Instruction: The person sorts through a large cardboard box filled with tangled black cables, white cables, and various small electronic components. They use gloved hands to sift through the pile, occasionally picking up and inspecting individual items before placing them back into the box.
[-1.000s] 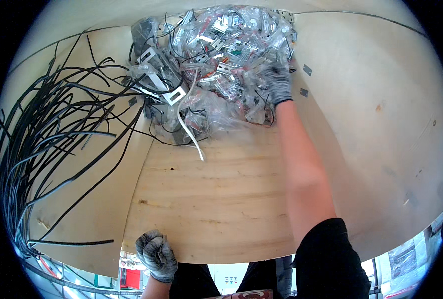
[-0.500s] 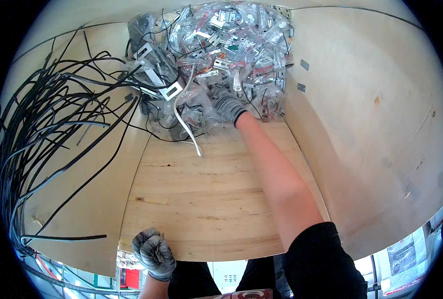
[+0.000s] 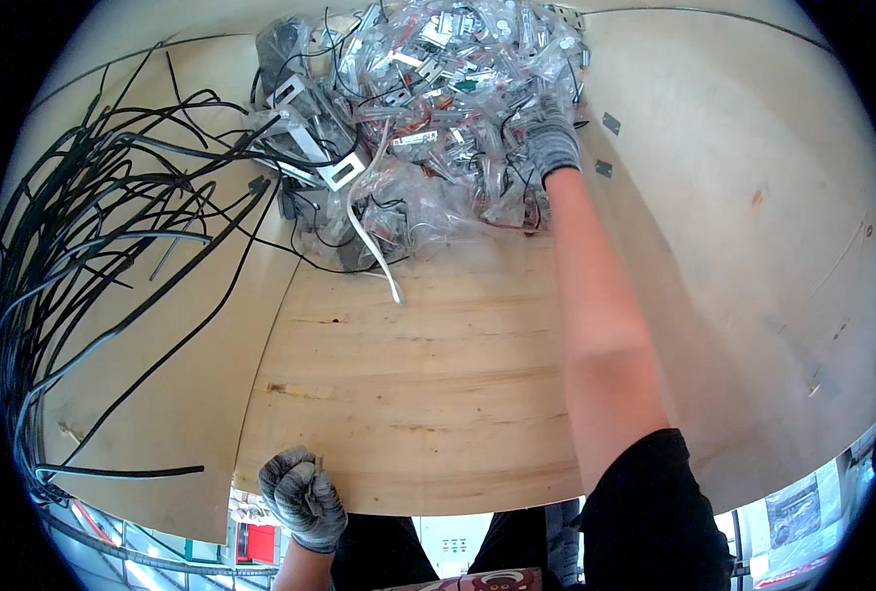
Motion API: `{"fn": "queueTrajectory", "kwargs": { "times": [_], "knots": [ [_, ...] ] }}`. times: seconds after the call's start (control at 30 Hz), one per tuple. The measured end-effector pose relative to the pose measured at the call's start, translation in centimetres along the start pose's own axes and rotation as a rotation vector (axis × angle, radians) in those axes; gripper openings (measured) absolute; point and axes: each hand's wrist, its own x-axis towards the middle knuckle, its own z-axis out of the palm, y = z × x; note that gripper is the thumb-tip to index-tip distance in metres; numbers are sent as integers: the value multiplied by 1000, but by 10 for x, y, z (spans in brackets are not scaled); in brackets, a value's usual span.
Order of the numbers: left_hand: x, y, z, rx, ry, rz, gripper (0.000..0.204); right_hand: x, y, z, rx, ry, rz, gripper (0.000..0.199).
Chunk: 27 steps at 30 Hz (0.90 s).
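Note:
My right hand (image 3: 554, 146), in a grey striped glove, reaches to the right side of a heap of clear plastic bags (image 3: 428, 202) with small metal parts in them. Its fingers are lost among the bags, so their grip does not show. By the front edge of the wooden board (image 3: 408, 364), my left hand (image 3: 303, 497) is curled closed in a matching glove. Whatever it may hold is hidden. A white cable (image 3: 367, 236) trails from the heap onto the board, left of my right hand.
Plywood walls rise at the left and at the right (image 3: 723, 246). A large bundle of black cables (image 3: 73, 266) hangs along the left side, some ends reaching the heap. A white slotted metal bracket (image 3: 341, 171) lies on the heap's left part. A red bin (image 3: 258, 544) shows below the board.
My right hand has moved to the right and farther into the heap, away from its front middle. My left hand stays closed at the front edge.

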Motion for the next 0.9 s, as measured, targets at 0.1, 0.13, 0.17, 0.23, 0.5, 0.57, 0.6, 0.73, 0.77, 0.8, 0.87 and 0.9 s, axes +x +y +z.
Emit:
{"fn": "queueTrajectory", "kwargs": {
  "times": [0.1,0.13,0.17,0.23,0.5,0.57,0.6,0.73,0.77,0.8,0.87,0.9],
  "knots": [
    [-3,3,-3,28,10,-20,11,-19,-6,-7,291,160,172,39],
    [-1,5,-4,26,-1,-19,11,-21,-7,-9,386,215,237,36],
    [0,7,-4,25,-12,-19,11,-13,-7,13,703,267,161,38],
    [11,5,1,-51,-31,33,11,2,47,53,518,314,-18,40],
    [-3,1,-2,33,-14,-30,11,-99,-122,41,463,69,-385,25],
    [4,2,0,0,-47,6,11,-72,-82,66,654,152,-152,25],
    [0,2,-4,30,-39,-24,11,-68,-94,49,610,-28,-27,24],
    [5,6,0,4,-31,-4,11,-6,0,71,611,215,120,27],
    [11,6,2,-29,-42,24,11,16,44,88,598,359,71,29],
    [8,6,1,-4,-38,7,11,20,27,95,637,301,45,29],
    [3,6,1,5,-3,-20,11,20,-12,74,325,247,-189,31],
    [3,6,1,-1,12,-22,12,14,-37,52,-30,248,-387,33]
  ]
}}
